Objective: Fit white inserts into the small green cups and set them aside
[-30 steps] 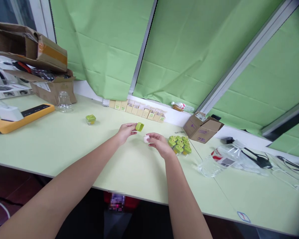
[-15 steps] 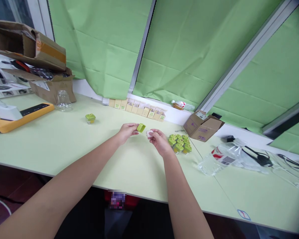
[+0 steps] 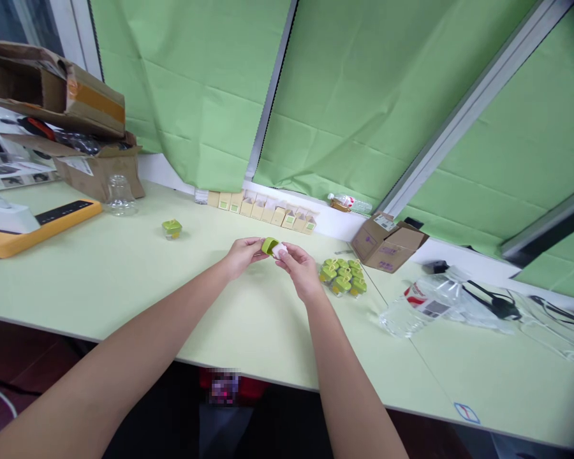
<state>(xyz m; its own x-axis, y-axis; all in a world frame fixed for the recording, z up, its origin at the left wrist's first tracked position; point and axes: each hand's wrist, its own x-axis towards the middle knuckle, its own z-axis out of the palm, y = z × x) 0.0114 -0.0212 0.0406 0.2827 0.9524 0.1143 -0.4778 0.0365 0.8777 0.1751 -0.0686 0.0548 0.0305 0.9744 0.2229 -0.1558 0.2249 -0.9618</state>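
Observation:
My left hand (image 3: 244, 255) is closed on a small green cap (image 3: 268, 245), its hollow side turned toward the right. Between the fingers of my right hand (image 3: 300, 266) is a small white piece (image 3: 279, 250), held right at the cap's opening; whether part of it sits inside I cannot tell. To the right of that hand stands a cluster of small clear containers with green lids (image 3: 342, 275), some with loops on top. A single green-lidded container (image 3: 172, 228) stands apart on the left of the table.
Small cardboard boxes (image 3: 263, 209) line the back edge of the table (image 3: 210, 319). An opened carton (image 3: 387, 242) and a large plastic bottle (image 3: 423, 303) are on the right. A yellow power strip (image 3: 62, 220), a clear jar (image 3: 121, 196) and stacked cartons (image 3: 95, 175) occupy the left.
My right hand has moved left with the white piece, bringing it from a gap away up to the green cap's opening. My left hand has stayed nearly still.

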